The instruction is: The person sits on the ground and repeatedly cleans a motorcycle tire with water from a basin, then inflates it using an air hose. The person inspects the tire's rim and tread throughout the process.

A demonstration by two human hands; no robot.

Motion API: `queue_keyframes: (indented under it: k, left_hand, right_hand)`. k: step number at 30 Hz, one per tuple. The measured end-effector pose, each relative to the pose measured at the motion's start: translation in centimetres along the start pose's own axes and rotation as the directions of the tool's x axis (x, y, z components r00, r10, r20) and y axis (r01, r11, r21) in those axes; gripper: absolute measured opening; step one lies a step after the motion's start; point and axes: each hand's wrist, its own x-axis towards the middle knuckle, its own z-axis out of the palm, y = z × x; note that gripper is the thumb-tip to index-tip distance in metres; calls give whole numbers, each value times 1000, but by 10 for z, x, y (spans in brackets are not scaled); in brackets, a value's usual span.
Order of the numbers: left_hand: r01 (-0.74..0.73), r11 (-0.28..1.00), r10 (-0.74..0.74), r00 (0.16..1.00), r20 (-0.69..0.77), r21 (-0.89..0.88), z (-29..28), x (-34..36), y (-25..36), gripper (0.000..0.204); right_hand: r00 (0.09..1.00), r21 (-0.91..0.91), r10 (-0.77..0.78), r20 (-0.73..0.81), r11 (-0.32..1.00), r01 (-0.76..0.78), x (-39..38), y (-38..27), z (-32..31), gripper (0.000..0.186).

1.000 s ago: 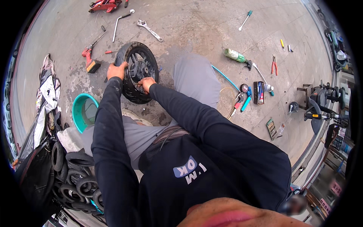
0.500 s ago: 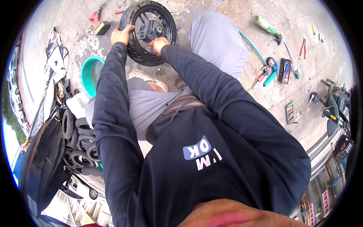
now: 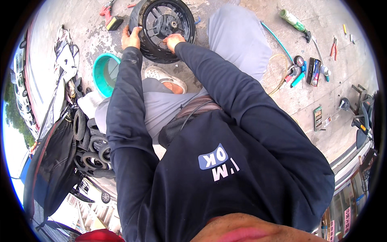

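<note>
A black wheel with a treaded tire (image 3: 158, 55) stands on the ground in front of me, its spoked rim and hub (image 3: 168, 25) facing up toward me. My left hand (image 3: 131, 38) is closed round the left side of the tire, thumb on the sidewall. At the near part of the rim, my right hand (image 3: 174, 42) has its fingers pinched together. Whatever is between those fingers is too small to make out. Below the wheel shows my foot in a pale clog (image 3: 159, 76).
A teal basin (image 3: 98, 76) holding water stands left of my arm. Beyond it lies a red cordless drill (image 3: 107, 14). Used tires (image 3: 94, 155) are piled at left. On the right are a green bottle (image 3: 293, 20), red-handled pliers (image 3: 333, 49), a hose (image 3: 278, 40) and a small tool box (image 3: 313, 72).
The whole view has shifted slightly. My left hand has slid a little nearer to me along the tire's side. My right hand keeps its place at the rim.
</note>
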Motion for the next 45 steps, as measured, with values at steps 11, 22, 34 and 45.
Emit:
queue_keyframes:
  k: [11,22,34,45]
  left_hand:
    - [-143,987,148,986,-72,75,1,-3,-20,80]
    - [-242,969,244,968,-61,38,9,1,-17,78]
    - [-226,961,238,969,-63,157,6,-5,18,74]
    - [-236,952,251,966,-61,194,6,2,23,72]
  right_hand:
    - [998,-198,-69,5,978,69,-2,-13,6,38]
    - [992,-50,-127,-18,991,126,-7,1,9,25]
    - [897,881,357,259,293,-371,-9,-18,2,21]
    - [838,910,432,334,84,-406,-5,-30,-5,20]
